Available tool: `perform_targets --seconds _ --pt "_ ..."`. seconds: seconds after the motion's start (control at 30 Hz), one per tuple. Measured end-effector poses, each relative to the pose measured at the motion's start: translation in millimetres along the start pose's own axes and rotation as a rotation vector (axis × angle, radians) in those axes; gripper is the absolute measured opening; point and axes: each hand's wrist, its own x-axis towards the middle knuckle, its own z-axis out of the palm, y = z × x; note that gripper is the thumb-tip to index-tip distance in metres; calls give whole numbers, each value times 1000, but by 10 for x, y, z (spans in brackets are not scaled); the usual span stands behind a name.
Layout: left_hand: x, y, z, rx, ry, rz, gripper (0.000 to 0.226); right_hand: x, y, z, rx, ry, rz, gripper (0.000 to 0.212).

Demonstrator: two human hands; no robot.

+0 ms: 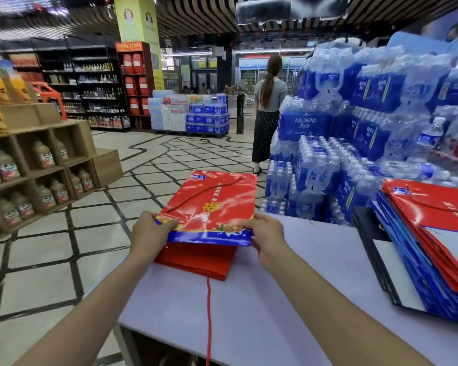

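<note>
The red gift bag (212, 204) is held flat above the far-left corner of the desk (302, 286). Its near-left corner is pinched by the left grip (150, 233), its near-right corner by the right grip (266, 237), fingers curled over the edge. A red cord (209, 313) is seen lying across the desk beneath it.

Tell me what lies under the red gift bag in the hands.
Under the gift bag lies folded red paper on the table, a red cord trailing; its far part is covered.
</note>
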Motion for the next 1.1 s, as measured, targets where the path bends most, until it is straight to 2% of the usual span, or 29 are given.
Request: perform_targets --seconds 0.17,0.3,0.43,0.53,0.67,0.73,0.83,0.93,1.1 --pt "-145 276 95 -268 -44 22 45 46 -238 -234 160 -37 -42 34" --pt "-265 426 303 -284 -132 103 42 66 -341 -580 233 -65 -38 11" --pt "-318 423 552 -347 -278 109 48 65 -413 -1063 44 -24 -34 7" --pt "-347 427 712 -364 -328 95 41 84 -396 -1389 -101 0 -66 7" --pt "-447 505 941 -480 -401 87 17 98 -313 -1623 -68 60 -130 22" --pt "-463 527 1046 -488 -405 74 21 98 -301 -1681 -45 100 -165 27" --pt "-473 527 1156 -424 -402 99 31 141 -299 -1783 -60 142 -235 32" --pt "-508 552 1245 -332 -387 205 17 173 -326 -1826 -166 123 -286 33" --pt "-433 482 1355 59 -462 318 31 220 -293 -1801 -208 161 -251 27"
